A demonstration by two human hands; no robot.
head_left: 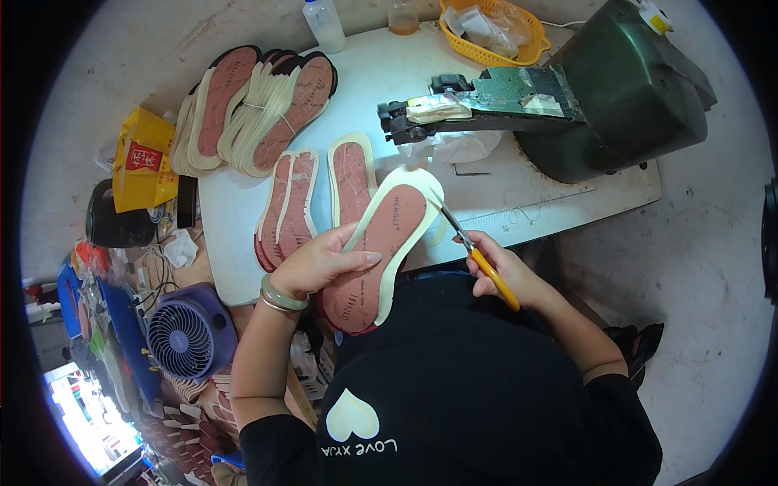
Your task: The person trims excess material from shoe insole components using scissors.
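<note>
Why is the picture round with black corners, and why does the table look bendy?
Head view: a fisheye lens makes the round frame with black corners and curves the white table edges near the rim; the insole and scissors in the middle look sharp; bright glare shows lower left.

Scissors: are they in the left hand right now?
No. The orange-handled scissors are in the right hand, while the left hand holds the insole.

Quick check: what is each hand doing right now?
Left hand: closed on the insole, holding it up by its edge.
Right hand: closed on the orange-handled scissors, blades at the insole's rim.
</note>
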